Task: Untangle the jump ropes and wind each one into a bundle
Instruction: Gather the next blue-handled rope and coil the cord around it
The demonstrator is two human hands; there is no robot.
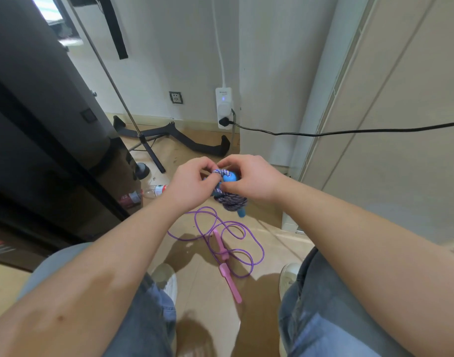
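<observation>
Two white shoes (169,279) stand on the floor. Between them a purple rope (257,243) with pink handles (229,276) lies loose in loops. Above it, the left hand (192,184) and the right hand (249,179) both curl their fingers tight on a wound rope bundle (231,200) with blue handles (230,177). Farther off a plastic bottle (155,190) lies on its side; its red label is too blurry to read. On the wall a white power strip (224,106) has tiny writing, too small to read.
</observation>
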